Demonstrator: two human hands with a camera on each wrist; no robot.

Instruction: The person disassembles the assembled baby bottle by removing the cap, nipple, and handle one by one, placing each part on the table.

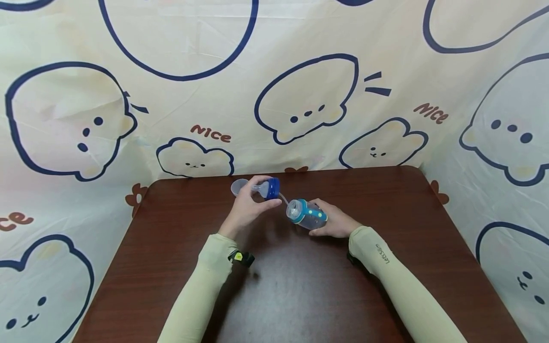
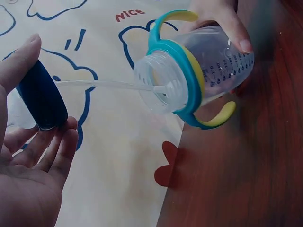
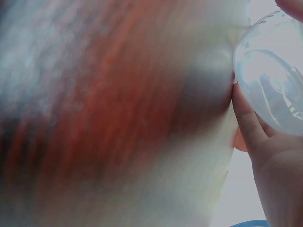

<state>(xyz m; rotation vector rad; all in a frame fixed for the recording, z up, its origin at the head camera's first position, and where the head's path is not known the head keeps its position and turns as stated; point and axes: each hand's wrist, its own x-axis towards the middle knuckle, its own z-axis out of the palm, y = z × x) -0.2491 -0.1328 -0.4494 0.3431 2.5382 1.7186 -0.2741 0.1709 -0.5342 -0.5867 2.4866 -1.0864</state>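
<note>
Gripped in left hand [image 1: 249,204]: cap [image 1: 273,188] with straw [image 2: 109,86] reaching mouth of bottle [image 1: 312,216]. Gripped in right hand [image 1: 336,220]: bottle, tilted, over tabletop [image 1: 291,305].

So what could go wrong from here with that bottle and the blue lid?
The thin straw from the blue lid reaches the open mouth of the bottle, so its end might snag there. The left hand grips the lid between thumb and fingers, so it could slip. The right hand holds the bottle tilted, so any liquid inside might spill.
</note>
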